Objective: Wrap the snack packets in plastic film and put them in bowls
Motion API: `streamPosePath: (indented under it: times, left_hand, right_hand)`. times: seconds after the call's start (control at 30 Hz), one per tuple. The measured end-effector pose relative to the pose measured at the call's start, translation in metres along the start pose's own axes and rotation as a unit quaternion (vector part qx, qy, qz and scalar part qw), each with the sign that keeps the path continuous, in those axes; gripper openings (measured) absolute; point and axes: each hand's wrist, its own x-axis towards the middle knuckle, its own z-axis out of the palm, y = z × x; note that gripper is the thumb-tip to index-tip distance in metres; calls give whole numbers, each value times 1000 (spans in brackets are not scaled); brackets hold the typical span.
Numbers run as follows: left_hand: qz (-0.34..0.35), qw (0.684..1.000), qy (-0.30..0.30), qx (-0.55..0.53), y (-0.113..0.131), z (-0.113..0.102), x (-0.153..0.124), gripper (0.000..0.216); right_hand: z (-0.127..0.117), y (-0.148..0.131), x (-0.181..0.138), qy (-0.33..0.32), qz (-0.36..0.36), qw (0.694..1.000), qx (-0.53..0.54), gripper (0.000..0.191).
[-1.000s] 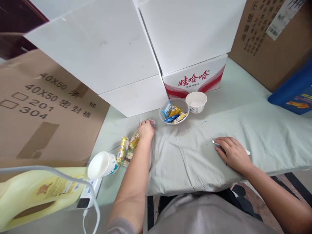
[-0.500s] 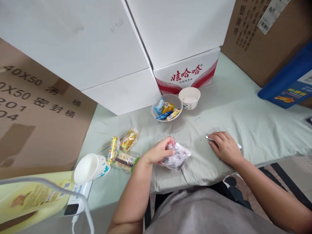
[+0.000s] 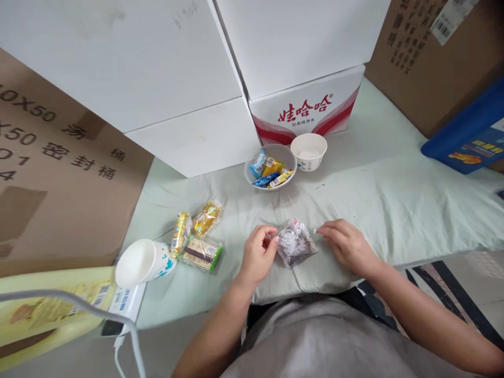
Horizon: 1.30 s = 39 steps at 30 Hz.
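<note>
My left hand pinches the left edge of a clear plastic packet with dark contents and a bit of red at its top. The packet rests on the pale green cloth in front of me. To its right, my right hand is closed around a thin white tool, and only the tool's light tip sticks out past the fingertips. That tip points at the packet with a small gap between. The rest of the tool is hidden under my hand, so its exact kind is unclear.
Behind stand a clear bowl of wrapped snacks and a paper bowl. At left lie several wrapped snacks, including a green-ended bar, beside a tipped paper cup. White boxes rise behind; a grey cable crosses lower left.
My left hand has shifted its grip to the packet's left edge, and the packet now lies flatter. My right hand has picked up the white tool and moved left toward the packet.
</note>
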Motion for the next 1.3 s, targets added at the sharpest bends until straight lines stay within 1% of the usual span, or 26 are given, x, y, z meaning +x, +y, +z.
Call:
streamPosePath:
  times: [0.1,0.17,0.2,0.27,0.37,0.43,0.47,0.5,0.53,0.57,0.63,0.7,0.77,0.8,0.87,0.9,0.97,1.07,1.13,1.2,1.27,1.3]
  left_hand:
    - [-16,1000,16,-8,-5,11,-12,8]
    - [-5,1000,21,-15,-7,16,-15,8]
    - [3,1000,20,-17,-8,17,-16,9]
    - [19,1000,11,-18,-10,17,-16,10]
    - [32,999,-5,-13,-10,17,-16,16]
    - [36,999,-9,12,-8,20,-16,33]
    - [39,999,-10,32,-7,22,-16,41]
    - [45,998,-11,52,-6,25,-15,45]
    - [52,996,-11,69,-4,28,-14,42]
    - [61,995,-11,77,-3,30,-13,33]
    - [78,995,-9,66,-1,34,-11,13]
    - [83,996,-1,26,-2,36,-10,8]
    - [67,997,13,-33,-4,33,-10,7]
    - [49,996,25,-65,-5,30,-10,7]
    - [-3,991,62,-119,-9,21,-13,9]
    - [-33,987,85,-135,-11,16,-14,11]
    - [-82,978,126,-147,-18,4,-19,17]
    - [-116,972,158,-129,-32,-12,-28,20]
    - [-124,973,166,-97,-42,-19,-33,18]
    - [-122,975,180,-44,-49,-25,-36,14]
    - [-94,972,212,41,-49,-29,-37,12]
    - [-64,967,232,88,-46,-31,-36,13]
  right_hand:
    - [13,-36,12,-58,-94,994,25,29]
    - [19,-48,17,-91,-115,989,12,29]
    - [20,-47,17,-101,-110,989,1,30]
    - [18,-35,13,-102,-81,991,-23,31]
    - [6,2,1,-81,-8,994,-74,35]
    - [-3,23,-6,-60,57,990,-117,35]
    - [-7,29,-7,-46,91,986,-136,34]
    - [-11,31,-8,-28,119,981,-147,32]
    - [-13,29,-7,-9,138,979,-148,30]
    - [-13,23,-5,9,142,981,-132,27]
    - [-8,2,0,28,112,991,-60,25]
    - [2,-21,7,4,66,997,30,33]
    - [14,-38,12,-49,51,995,71,43]
    - [20,-42,14,-72,54,993,75,41]
    - [25,-41,15,-90,64,991,77,26]
    - [25,-38,15,-80,70,991,83,19]
    - [20,-27,13,-35,85,991,101,17]
    - [6,-9,5,41,125,987,95,14]
    - [-2,1,-4,55,162,982,78,12]
    - [-6,11,-14,59,199,977,57,11]
    - [-9,17,-21,86,218,972,24,13]
    - [-11,19,-23,108,219,970,4,15]
